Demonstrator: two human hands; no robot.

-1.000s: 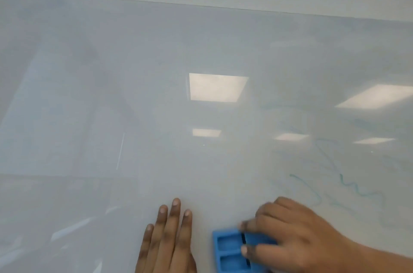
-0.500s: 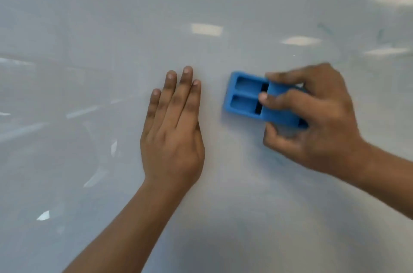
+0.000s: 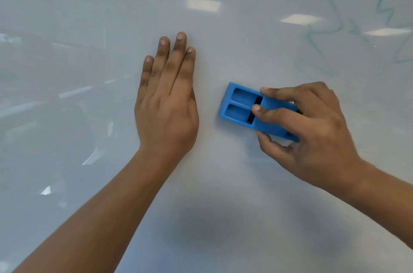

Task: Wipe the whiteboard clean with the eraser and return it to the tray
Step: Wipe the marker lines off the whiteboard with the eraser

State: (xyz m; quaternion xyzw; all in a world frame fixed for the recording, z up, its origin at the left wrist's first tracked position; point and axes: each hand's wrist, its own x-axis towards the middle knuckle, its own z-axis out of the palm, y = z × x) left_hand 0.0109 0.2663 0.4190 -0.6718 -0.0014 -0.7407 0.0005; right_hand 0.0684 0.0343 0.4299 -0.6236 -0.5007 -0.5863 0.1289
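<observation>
Your right hand point(image 3: 312, 129) grips the eraser point(image 3: 257, 110) flat on the board point(image 3: 223, 183) while your left hand point(image 3: 167, 102) lies open, bracing beside it, so keep it flat and sweep up right over the green marks point(image 3: 330, 26)

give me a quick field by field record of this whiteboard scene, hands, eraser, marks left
surface: whiteboard, glossy, ceiling lights reflected in it
left hand: flat on the board, fingers together, holding nothing
right hand: gripping the eraser, fingers on top, thumb on its lower edge
eraser: blue, pressed against the board, right of the left hand and apart from it
marks: green scribbles at upper right, above the eraser, not yet wiped
tray: not in view
task state: wiping unfinished
</observation>
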